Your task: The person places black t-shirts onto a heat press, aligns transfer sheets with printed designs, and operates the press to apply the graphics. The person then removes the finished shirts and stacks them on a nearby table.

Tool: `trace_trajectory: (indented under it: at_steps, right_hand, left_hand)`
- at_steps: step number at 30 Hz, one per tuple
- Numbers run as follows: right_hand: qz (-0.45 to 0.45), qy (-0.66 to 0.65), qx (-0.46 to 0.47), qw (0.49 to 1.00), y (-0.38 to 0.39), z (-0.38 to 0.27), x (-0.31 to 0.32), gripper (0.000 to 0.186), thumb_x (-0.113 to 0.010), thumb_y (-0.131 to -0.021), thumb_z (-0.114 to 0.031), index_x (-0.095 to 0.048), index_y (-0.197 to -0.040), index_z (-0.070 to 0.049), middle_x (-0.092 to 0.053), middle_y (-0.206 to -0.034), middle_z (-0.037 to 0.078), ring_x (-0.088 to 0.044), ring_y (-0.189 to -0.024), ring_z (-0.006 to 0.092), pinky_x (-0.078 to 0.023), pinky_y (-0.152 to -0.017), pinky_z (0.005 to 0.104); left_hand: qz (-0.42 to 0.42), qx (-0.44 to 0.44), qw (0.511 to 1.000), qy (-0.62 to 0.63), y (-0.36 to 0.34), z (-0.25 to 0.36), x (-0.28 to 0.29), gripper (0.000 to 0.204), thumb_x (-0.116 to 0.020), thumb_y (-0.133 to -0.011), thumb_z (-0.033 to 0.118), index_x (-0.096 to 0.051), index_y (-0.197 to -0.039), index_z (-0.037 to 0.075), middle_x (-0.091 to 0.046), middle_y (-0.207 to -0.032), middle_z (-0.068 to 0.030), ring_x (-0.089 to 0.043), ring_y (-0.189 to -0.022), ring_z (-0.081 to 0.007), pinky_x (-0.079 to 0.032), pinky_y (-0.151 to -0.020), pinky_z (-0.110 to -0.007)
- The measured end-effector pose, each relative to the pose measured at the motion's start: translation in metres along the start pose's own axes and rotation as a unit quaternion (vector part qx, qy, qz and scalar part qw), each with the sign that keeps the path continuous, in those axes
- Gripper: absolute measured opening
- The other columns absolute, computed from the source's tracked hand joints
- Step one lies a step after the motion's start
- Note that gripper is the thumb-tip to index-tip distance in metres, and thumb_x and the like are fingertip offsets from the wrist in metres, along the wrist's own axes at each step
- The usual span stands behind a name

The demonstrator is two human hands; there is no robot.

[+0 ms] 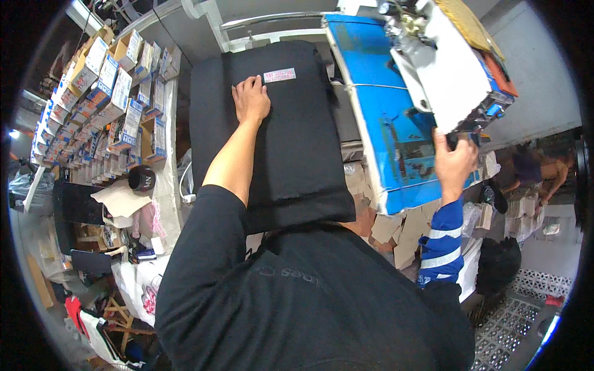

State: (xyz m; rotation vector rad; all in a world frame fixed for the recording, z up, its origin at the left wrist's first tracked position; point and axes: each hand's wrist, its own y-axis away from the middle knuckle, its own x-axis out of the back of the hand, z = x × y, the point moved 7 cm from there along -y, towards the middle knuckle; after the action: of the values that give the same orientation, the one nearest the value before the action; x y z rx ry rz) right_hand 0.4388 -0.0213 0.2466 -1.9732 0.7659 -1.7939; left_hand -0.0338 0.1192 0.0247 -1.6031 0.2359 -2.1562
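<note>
My left hand (252,100) lies flat with its fingers stretched out on black cloth (291,142). The cloth is spread over a long flat board in front of me. Just right of my fingertips, a small pale printed label (279,75) with reddish marks lies on the cloth. My right hand (456,159), its arm in a blue sleeve with pale bands, is closed around a dark handle at the near end of a white machine head (458,74). My fingers partly hide that handle. Below the machine is a worn blue board (383,117) with a cord across it.
Several small cardboard boxes (111,93) stand in rows on the left, beside a dark cap (142,178). Flattened cardboard (396,238) lies below the blue board. At the far right another person's arm (555,182) reaches to stacked pale items (523,210). A metal rail (278,21) runs behind.
</note>
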Motion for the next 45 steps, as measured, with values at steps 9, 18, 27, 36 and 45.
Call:
trace_trajectory:
  at_steps: [9, 18, 27, 36, 45]
  right_hand:
    - [0.116, -0.134, 0.174, 0.969, 0.048, -0.087, 0.055, 0.087, -0.094, -0.064, -0.044, -0.056, -0.137, -0.012, -0.046, -0.141, 0.021, -0.045, -0.130, 0.0402, -0.030, -0.110, 0.0556]
    - [0.070, -0.265, 0.244, 0.930, 0.065, -0.181, 0.059, 0.114, -0.093, -0.058, -0.052, -0.041, -0.152, -0.010, -0.021, -0.157, 0.036, -0.028, -0.142, 0.0561, -0.031, -0.114, 0.0626]
    - [0.071, -0.405, 0.236, 0.881, 0.089, -0.223, 0.056, 0.085, -0.088, -0.066, -0.041, -0.054, -0.139, -0.015, -0.030, -0.155, 0.028, -0.029, -0.140, 0.0552, -0.030, -0.112, 0.0652]
    - [-0.431, 0.061, 0.185, 0.881, 0.132, 0.015, -0.155, 0.037, -0.062, -0.092, -0.037, -0.072, -0.099, -0.001, -0.073, -0.104, 0.024, -0.072, -0.098, 0.0403, -0.058, -0.085, 0.0503]
    - [-0.437, -0.354, 0.302, 0.770, -0.053, 0.062, -0.031, 0.040, -0.068, -0.090, -0.018, -0.042, -0.065, -0.001, -0.032, -0.059, 0.008, -0.032, -0.058, 0.0169, -0.032, -0.054, 0.0367]
  left_hand:
    - [0.196, -0.001, 0.956, 0.220, 0.064, -0.074, 0.119, 0.031, -0.062, -0.091, 0.005, -0.071, -0.120, 0.002, -0.068, -0.121, -0.0181, -0.064, -0.116, -0.0337, -0.049, -0.103, -0.040]
    - [0.181, 0.322, 0.914, 0.169, 0.329, -0.301, 0.174, 0.036, -0.057, -0.091, 0.000, -0.067, -0.125, -0.006, -0.068, -0.124, -0.0196, -0.065, -0.116, -0.0292, -0.049, -0.102, -0.037]
    - [0.058, 0.523, 0.761, 0.379, 0.528, -0.310, 0.131, 0.031, -0.061, -0.103, 0.019, -0.065, -0.128, 0.001, -0.067, -0.119, -0.0087, -0.064, -0.096, -0.0141, -0.054, -0.082, -0.027]
    - [-0.461, 0.404, 0.723, 0.318, 0.607, -0.090, 0.054, 0.027, -0.066, -0.097, 0.026, -0.074, -0.109, 0.002, -0.075, -0.090, -0.0126, -0.069, -0.079, -0.0240, -0.055, -0.073, -0.037]
    - [-0.417, 0.154, 0.487, 0.752, 0.315, 0.357, 0.004, 0.071, -0.051, -0.100, 0.064, -0.058, -0.139, 0.006, -0.066, -0.116, -0.0106, -0.060, -0.114, -0.0198, -0.049, -0.101, -0.041]
